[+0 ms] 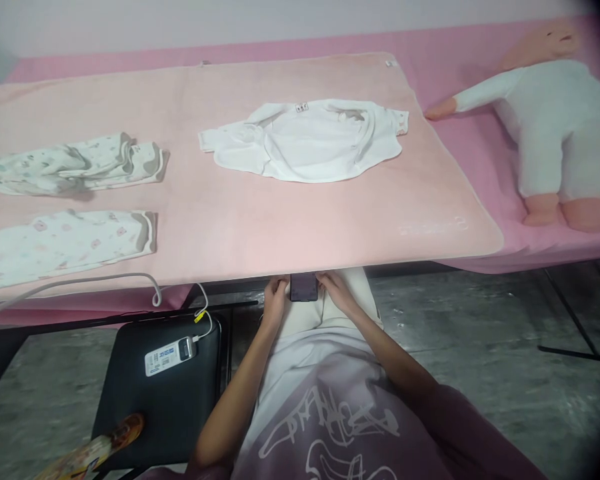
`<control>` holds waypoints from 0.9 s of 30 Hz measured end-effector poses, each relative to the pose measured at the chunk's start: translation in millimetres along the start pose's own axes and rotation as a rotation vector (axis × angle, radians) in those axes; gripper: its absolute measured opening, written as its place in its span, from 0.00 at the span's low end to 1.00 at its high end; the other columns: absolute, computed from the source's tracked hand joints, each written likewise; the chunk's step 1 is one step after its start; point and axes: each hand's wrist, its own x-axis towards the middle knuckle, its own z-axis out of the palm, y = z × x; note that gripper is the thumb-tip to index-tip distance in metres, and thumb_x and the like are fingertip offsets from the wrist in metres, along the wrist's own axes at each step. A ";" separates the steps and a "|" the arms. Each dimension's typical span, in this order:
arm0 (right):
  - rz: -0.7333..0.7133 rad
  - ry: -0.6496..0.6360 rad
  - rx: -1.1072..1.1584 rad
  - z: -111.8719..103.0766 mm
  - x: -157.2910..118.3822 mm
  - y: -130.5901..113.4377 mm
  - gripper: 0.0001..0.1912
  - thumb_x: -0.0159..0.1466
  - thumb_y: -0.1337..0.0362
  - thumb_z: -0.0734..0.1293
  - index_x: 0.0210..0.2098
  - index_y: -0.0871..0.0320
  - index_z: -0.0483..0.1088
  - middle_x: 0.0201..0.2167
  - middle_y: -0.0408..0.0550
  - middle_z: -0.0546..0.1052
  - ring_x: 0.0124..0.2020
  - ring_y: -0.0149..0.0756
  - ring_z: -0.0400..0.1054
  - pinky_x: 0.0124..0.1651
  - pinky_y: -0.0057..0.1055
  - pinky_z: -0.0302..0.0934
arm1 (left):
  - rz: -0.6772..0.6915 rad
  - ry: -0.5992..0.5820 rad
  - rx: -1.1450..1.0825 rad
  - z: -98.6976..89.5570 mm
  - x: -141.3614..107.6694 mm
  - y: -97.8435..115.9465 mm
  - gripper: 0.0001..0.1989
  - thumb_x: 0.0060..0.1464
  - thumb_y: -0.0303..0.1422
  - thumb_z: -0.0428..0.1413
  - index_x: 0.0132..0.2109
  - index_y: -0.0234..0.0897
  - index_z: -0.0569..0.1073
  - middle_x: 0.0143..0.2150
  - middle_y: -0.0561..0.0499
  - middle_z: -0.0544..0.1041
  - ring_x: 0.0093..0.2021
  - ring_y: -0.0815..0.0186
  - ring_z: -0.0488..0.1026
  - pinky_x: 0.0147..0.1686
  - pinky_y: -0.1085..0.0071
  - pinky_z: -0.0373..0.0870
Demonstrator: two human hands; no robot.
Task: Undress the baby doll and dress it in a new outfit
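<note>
A dark phone lies level over my lap, its far end hidden under the table edge. My left hand is closed at its left side, fingers bent against the edge. At the opposite side, my right hand has its fingers curled to the phone's right edge. The table edge partly covers the fingertips of both hands. Beyond them, a white baby top is spread on the pink mat, its sleeves stretched out to both sides.
Two folded printed baby garments, one greenish and one with pink motifs, lie left. A baby doll in white rests at the right. A white cabled power bank sits on a black stool, beside a bottle.
</note>
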 end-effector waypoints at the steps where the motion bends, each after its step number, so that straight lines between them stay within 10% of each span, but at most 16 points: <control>1: 0.009 0.003 -0.023 0.3 1.6 -1.3 0.22 0.70 0.40 0.69 0.38 0.53 0.76 0.37 0.49 0.81 0.42 0.47 0.76 0.49 0.41 0.67 | -0.007 0.001 -0.009 -0.7 -0.6 0.6 0.16 0.58 0.46 0.67 0.44 0.38 0.86 0.49 0.43 0.87 0.55 0.55 0.82 0.62 0.63 0.74; 15: -0.014 0.003 -0.047 1.2 -1.2 -4.9 0.23 0.69 0.38 0.67 0.37 0.52 0.72 0.37 0.48 0.80 0.42 0.47 0.75 0.49 0.40 0.67 | -0.154 0.048 -0.043 7.7 15.3 5.1 0.17 0.54 0.46 0.71 0.43 0.39 0.83 0.48 0.41 0.87 0.61 0.47 0.83 0.62 0.56 0.79; 27: -0.040 0.005 -0.048 1.4 3.3 4.3 0.24 0.70 0.36 0.69 0.36 0.51 0.72 0.34 0.46 0.77 0.39 0.46 0.72 0.46 0.39 0.67 | 0.104 -0.025 0.057 25.6 53.3 13.6 0.15 0.64 0.38 0.70 0.56 0.41 0.86 0.56 0.40 0.88 0.74 0.45 0.76 0.82 0.46 0.59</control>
